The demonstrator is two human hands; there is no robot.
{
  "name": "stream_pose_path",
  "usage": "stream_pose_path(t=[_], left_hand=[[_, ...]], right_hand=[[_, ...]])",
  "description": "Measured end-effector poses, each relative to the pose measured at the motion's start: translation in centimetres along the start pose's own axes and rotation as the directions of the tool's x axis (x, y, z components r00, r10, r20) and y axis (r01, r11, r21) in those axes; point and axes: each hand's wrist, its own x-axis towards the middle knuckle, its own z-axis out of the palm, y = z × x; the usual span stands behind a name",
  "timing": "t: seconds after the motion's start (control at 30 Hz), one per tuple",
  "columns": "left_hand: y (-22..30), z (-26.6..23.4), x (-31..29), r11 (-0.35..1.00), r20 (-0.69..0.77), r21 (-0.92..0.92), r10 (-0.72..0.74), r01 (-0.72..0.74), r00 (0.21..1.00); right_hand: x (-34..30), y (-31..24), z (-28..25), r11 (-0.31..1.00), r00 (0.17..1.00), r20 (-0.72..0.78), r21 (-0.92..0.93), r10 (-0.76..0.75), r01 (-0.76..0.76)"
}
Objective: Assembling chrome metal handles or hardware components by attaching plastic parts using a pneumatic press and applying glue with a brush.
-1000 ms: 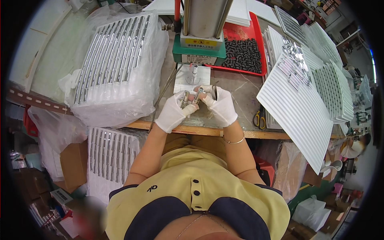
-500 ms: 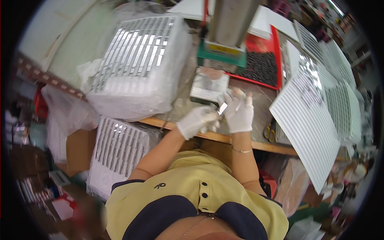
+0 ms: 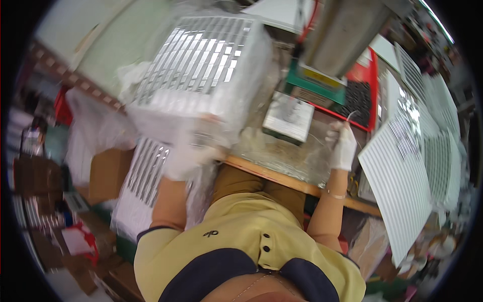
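Observation:
My left hand [image 3: 193,148], in a white glove, is smeared by motion at the front edge of a plastic-wrapped stack of white slotted trays [image 3: 166,108] holding shiny metallic strips. Whether its fingers hold anything is hidden by the blur. My right hand [image 3: 343,148], also gloved, is raised over the bench beside a red tray [image 3: 373,95] of small black parts [image 3: 356,103]. Its fingers are curled together, and a thin pale curved sliver shows at their tips, too small to name. Between the hands sits a pale-topped block [image 3: 288,117] with a dark base.
A grey metal column [image 3: 342,40] on a green base [image 3: 317,85] rises behind the block. White ribbed panels [image 3: 397,181] lean at the right. Another slotted tray of strips [image 3: 146,173] stands low at the left, near a cardboard box [image 3: 109,176]. The bench has a wooden front edge [image 3: 274,173].
My hands were close together by the block with a small shiny piece between them. Now they are apart, left over to the wrapped stack, right toward the red tray. The view has shifted.

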Motion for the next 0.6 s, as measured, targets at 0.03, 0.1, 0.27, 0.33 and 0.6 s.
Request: stream_pose_path(t=[0.03, 0.1, 0.27, 0.33, 0.6], left_hand=[[0.6, -2.4, 0.1, 0.986, -0.243, 0.065, -0.135, 0.155, 0.961], [-1.1, -7.7, 1.4, 0.846, -0.545, 0.514, 0.198, 0.138, 0.815], [-7.5, -17.0, 3.4, 0.384, -0.546, 0.766, -0.033, 0.515, 0.837], [-8.6, -17.7, 3.9, 0.443, -0.464, 0.779, -0.069, 0.444, 0.883], [-10.2, -17.3, 2.7, 0.916, -0.473, 0.349, -0.011, 0.199, 0.881]], right_hand=[[1.0, 0.6, -1.3, 0.949, 0.993, -0.008, -0.296, -0.117, 0.109], [2.9, 1.6, -2.6, 0.669, 0.950, 0.022, -0.705, -0.311, 0.236], [4.4, -0.8, -0.3, 0.369, 0.984, 0.055, -0.922, -0.169, 0.115], [5.3, -0.8, -0.4, 0.283, 0.959, 0.175, -0.930, -0.224, 0.236], [8.5, -2.0, 2.4, 0.149, 0.977, 0.128, -0.977, -0.172, 0.155]])
